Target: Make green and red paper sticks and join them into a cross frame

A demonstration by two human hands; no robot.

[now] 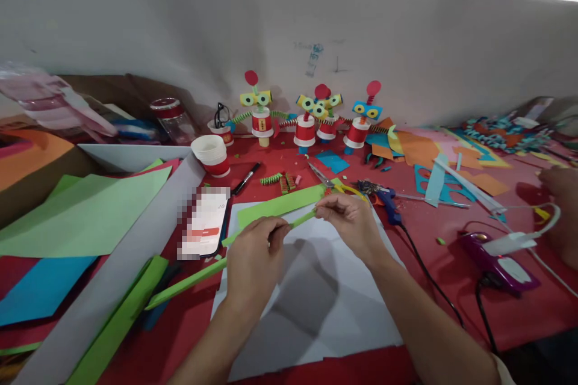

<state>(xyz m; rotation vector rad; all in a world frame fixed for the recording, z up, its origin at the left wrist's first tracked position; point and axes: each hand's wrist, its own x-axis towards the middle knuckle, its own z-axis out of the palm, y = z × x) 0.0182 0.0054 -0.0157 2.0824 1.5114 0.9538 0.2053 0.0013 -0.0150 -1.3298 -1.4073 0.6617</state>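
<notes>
A narrow green paper strip (303,218) stretches between my two hands over a white sheet (307,313). My left hand (257,258) is closed around it, with a long end of green strip (192,281) trailing out to the left. The fingertips of my right hand (350,222) pinch the strip's other end. Just beyond my hands lies a wider green paper piece (282,204). Scissors with yellow handles (320,174) rest behind my right hand. Folded green paper springs (271,179) lie on the red table.
Paper-cup figures (262,123) stand along the back. Stacked paper cups (211,153), a marker (246,178) and a phone (205,222) are at left, beside a box of coloured paper (149,216). A blue glue gun (389,204) and a purple power strip (501,264) lie right, near another person's hand (560,192).
</notes>
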